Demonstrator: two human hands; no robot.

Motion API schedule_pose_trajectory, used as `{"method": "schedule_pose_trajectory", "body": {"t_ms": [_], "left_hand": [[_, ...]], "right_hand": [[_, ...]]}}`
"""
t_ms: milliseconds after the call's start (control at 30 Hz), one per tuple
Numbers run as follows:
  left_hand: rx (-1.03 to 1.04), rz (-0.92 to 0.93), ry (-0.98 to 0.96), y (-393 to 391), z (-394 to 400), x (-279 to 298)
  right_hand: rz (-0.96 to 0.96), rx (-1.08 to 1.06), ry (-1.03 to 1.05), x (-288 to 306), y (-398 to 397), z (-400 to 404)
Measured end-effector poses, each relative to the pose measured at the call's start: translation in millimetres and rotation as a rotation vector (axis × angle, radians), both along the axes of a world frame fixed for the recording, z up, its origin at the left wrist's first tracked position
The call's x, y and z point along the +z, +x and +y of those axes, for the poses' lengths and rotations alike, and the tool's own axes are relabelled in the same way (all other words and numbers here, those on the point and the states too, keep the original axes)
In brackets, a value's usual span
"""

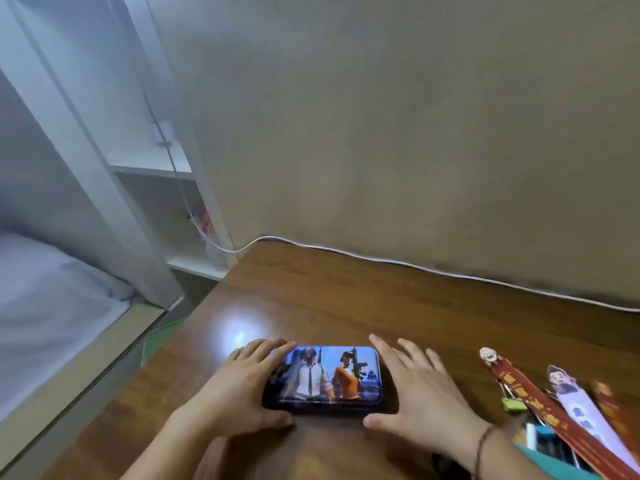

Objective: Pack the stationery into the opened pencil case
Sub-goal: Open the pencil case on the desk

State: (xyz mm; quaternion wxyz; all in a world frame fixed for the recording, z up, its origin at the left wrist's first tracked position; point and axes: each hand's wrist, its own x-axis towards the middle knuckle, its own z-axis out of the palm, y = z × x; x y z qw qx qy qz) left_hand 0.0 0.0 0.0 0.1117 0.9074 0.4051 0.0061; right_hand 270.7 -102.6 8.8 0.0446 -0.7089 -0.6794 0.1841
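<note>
Both hands (242,386) (419,389) flank closed pencil case (325,377), fingers straight.

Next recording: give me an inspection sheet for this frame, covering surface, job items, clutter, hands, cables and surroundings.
Surface: brown wooden desk, glossy, with a light glare spot.
Job's things: pencil case with a printed lid lies flat, lid closed; bookmarks and a green binder clip lie to its right.
Clutter: nothing seen.
Hands: left hand rests on the case's left end, fingers straight; right hand lies flat at its right end, a bracelet on the wrist.
Cables: white cable runs along the desk's far edge by the wall.
Surroundings: beige wall, white shelf unit, bed at left.
</note>
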Motion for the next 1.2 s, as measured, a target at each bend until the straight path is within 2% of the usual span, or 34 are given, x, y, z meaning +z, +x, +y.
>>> {"method": "schedule_pose_trajectory", "body": {"t_ms": [67,200,267,433,533,700,800,900,1033,1200], "left_hand": [[0.011,-0.131,0.059,-3.5,-1.2,-13.4],[0.022,-0.243,0.101,-9.6,-9.3,-29.7],[-0.007,-0.241,0.143,-13.6,-21.5,-29.4],[-0.068,-0.104,0.276,-18.6,-56.5,-23.1],[-0.046,-0.168,0.208,-23.6,-71.9,-19.3],[0.146,-0.566,-0.06,-24.7,-60.4,-14.4],[0.289,-0.783,-0.048,-18.6,-44.5,-19.7],[0.406,-0.902,-0.062,-17.0,-28.7,-35.8],[0.431,-0.852,-0.043,-21.0,-28.9,-52.2],[0.318,-0.717,-0.028,-25.9,-50.7,-49.5]], "right_hand": [[-0.013,0.019,0.033,-11.4,-5.4,4.8],[-0.093,0.064,0.195,-24.5,-7.7,2.7],[-0.115,0.086,0.21,-25.4,-8.3,-7.5],[-0.152,0.112,0.193,-25.9,-13.8,-48.9],[-0.092,0.063,0.165,-24.8,-15.9,-71.0],[0.04,-0.064,0.174,-16.4,-20.0,-89.5],[0.051,-0.115,0.167,-11.0,-25.9,-95.5],[0.05,-0.117,0.321,-16.4,-27.8,-91.4],[0.036,0.014,0.454,-16.6,-35.0,-74.4],[-0.035,0.044,0.379,-13.3,-49.1,-47.3]]}}
